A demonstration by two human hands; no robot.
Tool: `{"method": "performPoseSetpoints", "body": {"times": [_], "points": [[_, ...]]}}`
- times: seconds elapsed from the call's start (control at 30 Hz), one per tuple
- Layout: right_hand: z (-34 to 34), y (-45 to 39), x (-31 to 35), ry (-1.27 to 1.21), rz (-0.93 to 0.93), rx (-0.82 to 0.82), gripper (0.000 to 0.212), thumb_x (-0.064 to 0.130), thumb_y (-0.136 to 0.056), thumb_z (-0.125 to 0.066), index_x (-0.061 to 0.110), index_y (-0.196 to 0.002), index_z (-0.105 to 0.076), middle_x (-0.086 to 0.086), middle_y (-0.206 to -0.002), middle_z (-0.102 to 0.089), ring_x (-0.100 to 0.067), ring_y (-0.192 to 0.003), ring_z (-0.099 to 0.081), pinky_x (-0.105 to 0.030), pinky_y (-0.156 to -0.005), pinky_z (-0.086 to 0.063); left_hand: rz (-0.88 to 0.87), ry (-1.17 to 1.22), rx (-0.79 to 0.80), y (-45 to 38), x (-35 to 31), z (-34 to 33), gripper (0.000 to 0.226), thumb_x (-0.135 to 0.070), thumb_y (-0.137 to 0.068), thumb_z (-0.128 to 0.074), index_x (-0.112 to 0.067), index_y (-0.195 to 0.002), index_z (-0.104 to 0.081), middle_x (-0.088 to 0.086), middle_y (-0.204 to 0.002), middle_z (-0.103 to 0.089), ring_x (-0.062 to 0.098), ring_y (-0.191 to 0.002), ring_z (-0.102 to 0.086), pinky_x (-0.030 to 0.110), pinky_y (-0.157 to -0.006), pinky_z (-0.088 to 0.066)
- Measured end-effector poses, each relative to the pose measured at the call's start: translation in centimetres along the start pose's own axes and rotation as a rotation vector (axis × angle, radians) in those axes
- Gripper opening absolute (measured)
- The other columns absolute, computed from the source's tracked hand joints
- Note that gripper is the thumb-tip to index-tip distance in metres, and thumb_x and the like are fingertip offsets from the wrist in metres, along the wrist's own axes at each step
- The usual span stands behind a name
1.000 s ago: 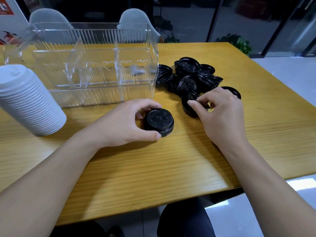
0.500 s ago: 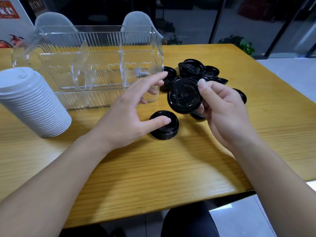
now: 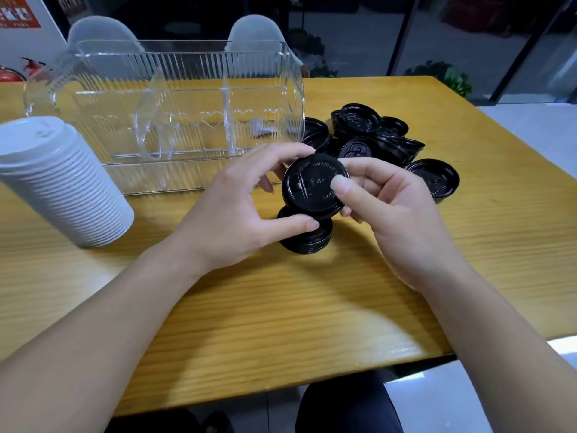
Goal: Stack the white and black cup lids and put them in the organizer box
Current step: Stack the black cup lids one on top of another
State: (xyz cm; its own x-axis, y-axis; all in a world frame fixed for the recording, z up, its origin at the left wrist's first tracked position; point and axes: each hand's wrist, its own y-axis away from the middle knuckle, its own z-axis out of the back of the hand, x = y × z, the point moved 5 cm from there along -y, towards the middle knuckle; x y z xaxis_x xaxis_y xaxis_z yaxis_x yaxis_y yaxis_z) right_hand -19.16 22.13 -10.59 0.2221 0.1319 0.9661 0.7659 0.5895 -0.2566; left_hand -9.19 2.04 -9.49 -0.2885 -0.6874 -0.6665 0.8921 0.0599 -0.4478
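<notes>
Lid (image 3: 313, 185) hanging tilted above black stack (image 3: 307, 237) on wooden table (image 3: 281, 307), near glass wall; pinched by right hand (image 3: 393, 207), thumb on top, left hand (image 3: 240, 210) fingertips curling round its rim.

The held lid (image 3: 313, 185) is glossy black with embossed lettering, like the loose black lids (image 3: 374, 135). The stacked lids (image 3: 59, 182) are white. The organizer box (image 3: 175, 114) is clear, ribbed, heart-patterned. The table (image 3: 312, 307) shows yellow wood grain.

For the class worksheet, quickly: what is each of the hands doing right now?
Left hand: fingers curled around the rim of the black lid.
Right hand: pinching the same lid.
</notes>
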Motion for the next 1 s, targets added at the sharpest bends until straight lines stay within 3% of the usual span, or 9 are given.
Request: {"method": "performPoseSetpoints", "body": {"times": [0.07,0.17,0.23,0.4,0.53,0.73,0.83,0.9,1.0], "points": [[0.0,0.0,0.1,0.011,0.018,-0.023,0.025,0.013,-0.107,-0.073,0.008,-0.131,-0.077,-0.005,-0.086,-0.073,-0.012,-0.077,-0.063,-0.018,-0.072,-0.050,0.008,0.012,0.014,0.0,-0.1,-0.2,0.078,-0.036,-0.085,-0.099,-0.034,-0.155,-0.064,-0.017,-0.147,-0.068,0.021,-0.133,-0.062,0.037,-0.102,-0.054],[0.0,-0.1,0.2,0.006,0.021,-0.018,0.027,0.016,-0.113,-0.065,0.011,-0.136,-0.077,-0.033,-0.102,-0.072,-0.023,-0.084,-0.058,-0.028,-0.072,-0.047,-0.016,0.043,0.041,0.0,0.0,-0.5,0.082,-0.029,-0.087,-0.099,-0.034,-0.161,-0.062,-0.014,-0.151,-0.063,0.021,-0.134,-0.062,0.039,-0.103,-0.055],[0.1,-0.2,0.1,-0.032,0.019,-0.005,0.027,0.017,-0.115,-0.060,0.010,-0.136,-0.078,-0.039,-0.113,-0.070,-0.028,-0.088,-0.055,-0.035,-0.072,-0.045,-0.031,0.098,0.044,-0.1,0.3,-0.5,0.085,-0.023,-0.089,-0.099,-0.033,-0.164,-0.060,-0.009,-0.152,-0.059,0.024,-0.134,-0.062,0.044,-0.104,-0.057],[0.4,-0.2,-0.6,-0.200,-0.097,-0.034,0.025,0.011,-0.109,-0.068,0.001,-0.131,-0.073,-0.019,-0.108,-0.079,-0.021,-0.085,-0.065,-0.035,-0.075,-0.050,0.028,0.307,-0.024,-0.4,1.2,-0.2,0.085,-0.005,-0.089,-0.097,-0.025,-0.162,-0.059,0.004,-0.142,-0.068,0.024,-0.120,-0.072,0.039,-0.101,-0.060],[0.3,-0.2,-0.3,-0.201,-0.093,-0.044,0.049,0.004,-0.100,-0.077,0.012,-0.147,-0.066,-0.021,-0.105,-0.078,-0.020,-0.085,-0.071,-0.035,-0.075,-0.056,0.075,0.393,-0.051,-0.4,1.6,-0.1,0.062,0.002,-0.090,-0.093,-0.010,-0.144,-0.066,0.010,-0.131,-0.078,0.024,-0.111,-0.077,0.037,-0.100,-0.061],[-0.4,-0.1,0.1,-0.186,-0.054,0.022,0.065,0.006,-0.097,-0.079,0.015,-0.159,-0.058,-0.016,-0.129,-0.081,-0.029,-0.119,-0.077,-0.034,-0.086,-0.064,0.064,0.385,-0.026,-0.5,1.5,-0.3,0.047,0.001,-0.104,-0.080,-0.008,-0.149,-0.069,0.010,-0.143,-0.076,0.030,-0.126,-0.076,0.054,-0.110,-0.062],[-0.6,-0.1,0.2,-0.259,-0.048,0.048,0.064,0.006,-0.100,-0.073,0.007,-0.161,-0.052,-0.017,-0.134,-0.079,-0.034,-0.128,-0.076,-0.038,-0.096,-0.064,0.081,0.341,-0.051,-0.6,1.9,-0.1,0.042,-0.004,-0.110,-0.074,-0.014,-0.151,-0.070,0.009,-0.151,-0.069,0.028,-0.129,-0.074,0.040,-0.102,-0.062],[-0.6,-0.1,0.0,-0.232,-0.044,0.055,0.060,0.000,-0.104,-0.069,0.005,-0.161,-0.051,-0.019,-0.133,-0.079,-0.036,-0.128,-0.076,-0.038,-0.096,-0.064,0.096,0.354,-0.061,-0.8,2.0,-0.1,0.041,-0.001,-0.112,-0.070,-0.011,-0.151,-0.070,0.012,-0.151,-0.068,0.028,-0.123,-0.077,0.033,-0.097,-0.061],[-0.3,-0.1,0.0,-0.080,-0.040,-0.001,0.057,0.001,-0.100,-0.079,0.007,-0.154,-0.060,-0.018,-0.118,-0.084,-0.034,-0.112,-0.082,-0.038,-0.087,-0.066,0.129,0.410,-0.071,-0.7,2.1,-0.2,0.040,0.004,-0.111,-0.067,-0.005,-0.151,-0.069,0.012,-0.146,-0.076,0.034,-0.125,-0.078,0.043,-0.109,-0.063]]}}
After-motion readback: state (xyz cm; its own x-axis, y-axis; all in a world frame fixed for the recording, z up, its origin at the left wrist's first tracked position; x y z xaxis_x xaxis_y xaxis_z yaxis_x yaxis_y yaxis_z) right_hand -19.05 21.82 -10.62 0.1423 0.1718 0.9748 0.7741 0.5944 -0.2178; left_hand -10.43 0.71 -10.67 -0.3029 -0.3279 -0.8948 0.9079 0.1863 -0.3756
